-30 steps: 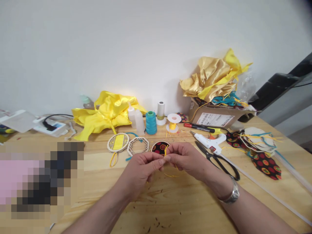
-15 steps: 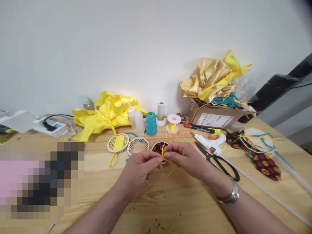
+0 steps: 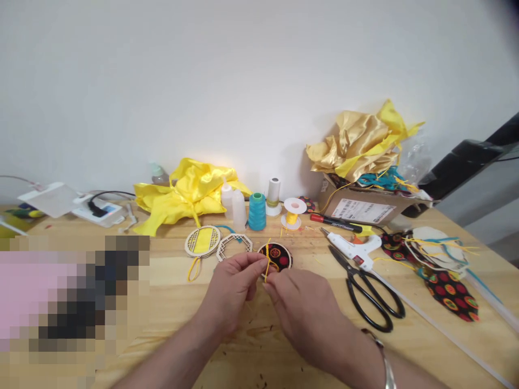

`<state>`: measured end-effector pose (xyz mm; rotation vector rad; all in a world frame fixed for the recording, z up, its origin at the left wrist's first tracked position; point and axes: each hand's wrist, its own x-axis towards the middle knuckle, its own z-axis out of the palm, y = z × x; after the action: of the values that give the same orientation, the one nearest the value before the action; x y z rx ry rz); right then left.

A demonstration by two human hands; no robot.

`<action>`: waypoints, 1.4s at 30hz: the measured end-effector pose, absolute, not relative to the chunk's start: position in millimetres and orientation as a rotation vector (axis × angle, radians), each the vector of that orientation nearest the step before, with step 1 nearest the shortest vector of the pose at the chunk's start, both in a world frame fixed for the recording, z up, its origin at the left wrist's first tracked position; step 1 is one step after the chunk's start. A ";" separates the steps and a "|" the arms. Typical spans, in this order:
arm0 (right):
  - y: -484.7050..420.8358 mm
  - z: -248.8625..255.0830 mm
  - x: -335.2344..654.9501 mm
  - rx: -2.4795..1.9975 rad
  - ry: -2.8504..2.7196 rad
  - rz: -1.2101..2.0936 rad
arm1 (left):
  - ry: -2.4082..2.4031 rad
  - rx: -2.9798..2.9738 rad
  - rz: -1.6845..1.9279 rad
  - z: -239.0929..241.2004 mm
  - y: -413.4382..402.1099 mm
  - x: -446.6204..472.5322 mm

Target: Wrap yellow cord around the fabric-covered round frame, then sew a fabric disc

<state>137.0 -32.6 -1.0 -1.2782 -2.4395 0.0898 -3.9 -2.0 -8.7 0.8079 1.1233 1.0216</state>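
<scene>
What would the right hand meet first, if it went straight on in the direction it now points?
Probably the left hand, just ahead of the right hand in this view; their exact depth is unclear.

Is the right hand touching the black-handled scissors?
Apart: the head view shows a strip of wooden tabletop between the right hand and the black-handled scissors.

Head view, facing forward and down, tabletop (image 3: 174,286) (seemingly near).

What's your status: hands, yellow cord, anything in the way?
Left hand pinching yellow cord; right hand at its lower part, grip unclear. Round fabric-backed frame behind cord. Black-handled scissors to the right, not blocking hands.
</scene>
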 end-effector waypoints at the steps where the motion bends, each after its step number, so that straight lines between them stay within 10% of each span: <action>1: -35.7 -4.5 135.1 -1.232 -2.498 -0.016 | 1.115 0.800 1.013 -8.5 -2.6 -3.8; 14: -34.2 -9.2 133.7 -0.944 -2.673 -0.249 | 1.055 0.700 1.017 -10.0 -3.6 -4.1; 28: 10.7 -2.7 148.0 -1.189 -1.441 1.355 | 1.144 0.784 1.011 -8.9 -3.7 -0.2; 42: 13.9 -7.2 140.3 -1.097 -1.395 1.538 | 1.123 0.772 0.997 -7.2 -6.3 2.1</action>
<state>140.3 13.9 -7.2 -1.0975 -1.3949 1.5382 2.1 -6.3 -7.2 0.7716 1.1229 0.9971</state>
